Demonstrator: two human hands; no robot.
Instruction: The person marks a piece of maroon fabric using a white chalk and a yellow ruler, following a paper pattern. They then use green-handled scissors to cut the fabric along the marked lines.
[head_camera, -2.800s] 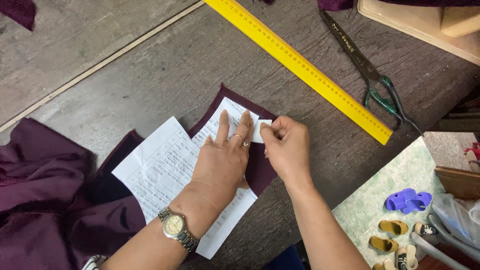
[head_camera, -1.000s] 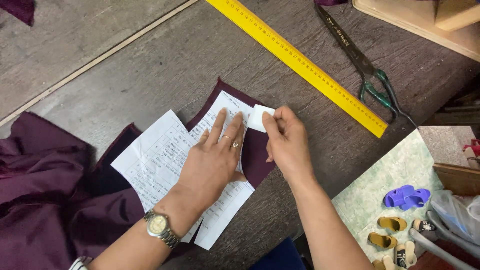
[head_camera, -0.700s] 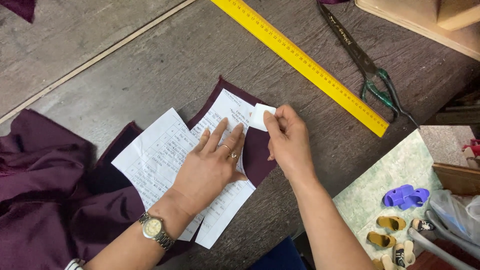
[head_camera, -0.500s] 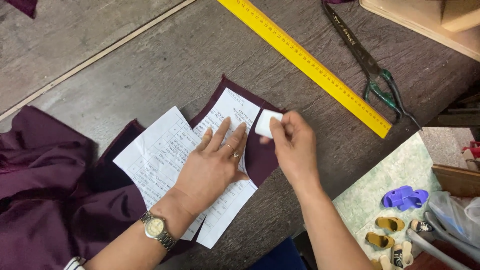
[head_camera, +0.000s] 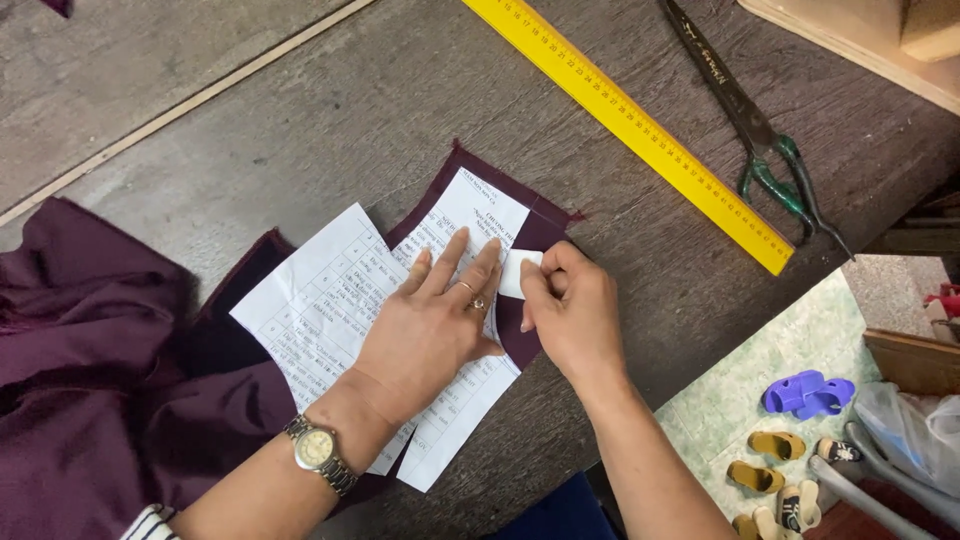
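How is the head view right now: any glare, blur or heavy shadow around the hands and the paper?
Head view: soft, even light, no glare on the paper pattern; left hand and right hand look sharp, casting only faint shadows on the maroon fabric; the yellow ruler runs straight, no obvious distortion; the fabric's folds read dark.

Dark worn wooden table (head_camera: 300, 130), green patterned floor (head_camera: 745, 400) below, sandals (head_camera: 765, 447) scattered

White chalk piece (head_camera: 518, 272) against printed paper pattern (head_camera: 350, 300) flat on maroon fabric (head_camera: 545, 225)
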